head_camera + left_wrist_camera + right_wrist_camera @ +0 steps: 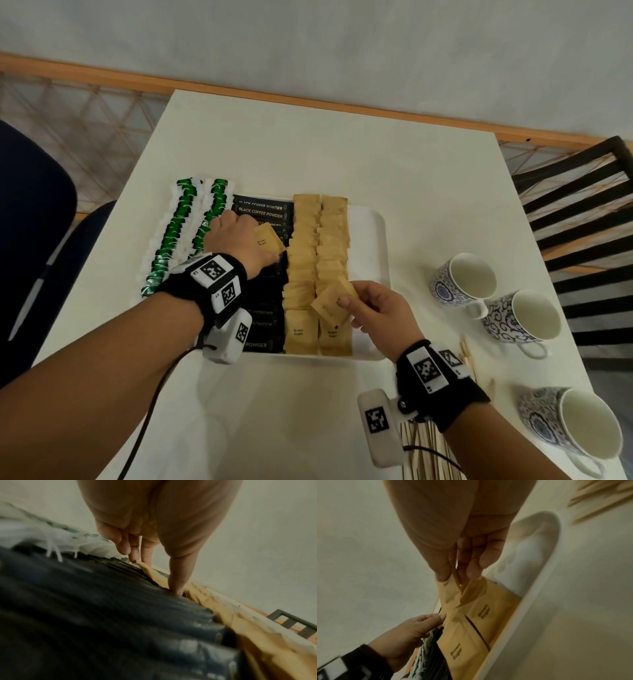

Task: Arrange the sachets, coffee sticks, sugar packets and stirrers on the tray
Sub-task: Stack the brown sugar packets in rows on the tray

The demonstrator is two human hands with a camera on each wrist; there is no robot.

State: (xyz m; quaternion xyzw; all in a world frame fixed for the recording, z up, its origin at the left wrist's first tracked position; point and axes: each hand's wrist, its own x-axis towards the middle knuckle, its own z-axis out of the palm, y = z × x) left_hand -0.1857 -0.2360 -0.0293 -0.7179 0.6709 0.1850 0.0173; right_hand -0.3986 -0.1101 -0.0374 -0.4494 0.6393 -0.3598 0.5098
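A white tray (373,240) holds rows of green and white sachets (178,226), black coffee sticks (263,210) and two columns of brown sugar packets (318,246). My left hand (246,240) hovers over the coffee sticks and pinches one brown sugar packet (269,241) between thumb and fingers. My right hand (349,310) is over the near end of the sugar columns. In the right wrist view it (457,574) pinches two brown sugar packets (448,595). Wooden stirrers (424,452) lie on the table under my right wrist.
Three blue-patterned cups (462,281) stand on the table to the right of the tray. A few more stirrers (469,359) lie beside them. A black slatted chair (582,212) is at the far right and a dark blue seat (30,212) at the left.
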